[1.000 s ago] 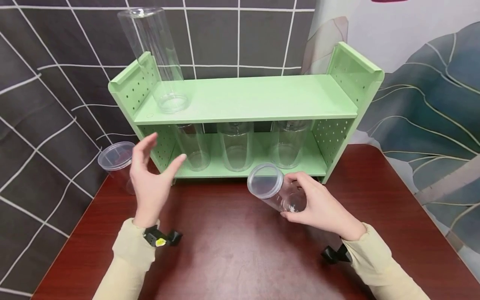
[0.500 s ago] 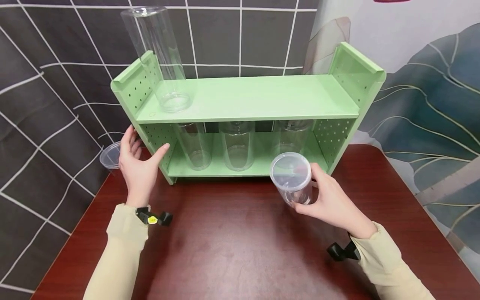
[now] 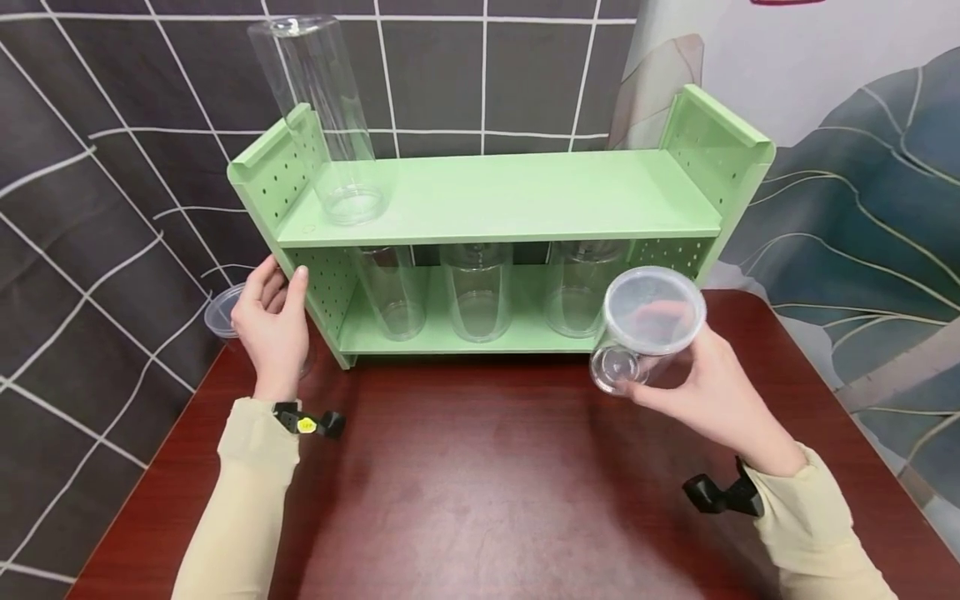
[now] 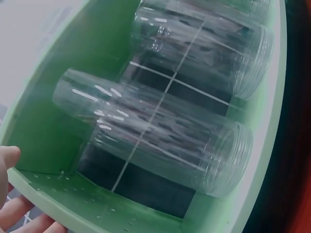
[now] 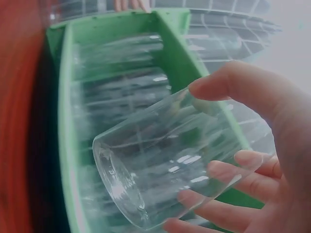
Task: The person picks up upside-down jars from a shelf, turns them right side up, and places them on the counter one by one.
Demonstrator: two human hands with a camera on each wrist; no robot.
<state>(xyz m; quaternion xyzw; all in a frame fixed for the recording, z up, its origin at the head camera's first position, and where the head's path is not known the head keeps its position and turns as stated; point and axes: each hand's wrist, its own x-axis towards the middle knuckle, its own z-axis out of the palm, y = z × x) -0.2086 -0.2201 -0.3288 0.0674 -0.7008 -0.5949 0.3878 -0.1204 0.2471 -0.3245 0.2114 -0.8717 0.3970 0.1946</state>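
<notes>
In the head view my right hand [image 3: 720, 396] grips a clear plastic jar [image 3: 618, 367] with a translucent lid, held tilted above the table before the shelf's right end. The right wrist view has that jar [image 5: 150, 160] between my thumb and fingers. My left hand [image 3: 273, 329] is at the left side panel of the light green shelf [image 3: 510, 225], thumb at its front edge and fingers outside it. In the left wrist view the left fingers [image 4: 24, 218] partly disappear behind that panel. Several clear jars [image 3: 476, 300] stand upright on the lower level.
A tall clear jar [image 3: 326, 125] stands at the left of the upper level. Left of the shelf, another lidded jar [image 3: 223, 312] is partly hidden by my left hand. The shelf stands on a dark red table [image 3: 480, 467] against a grey tiled wall [image 3: 427, 75].
My right hand has carried the jar to the right and tilted it differently. My left hand has moved to the shelf's left panel, its thumb drawing closer to the fingers.
</notes>
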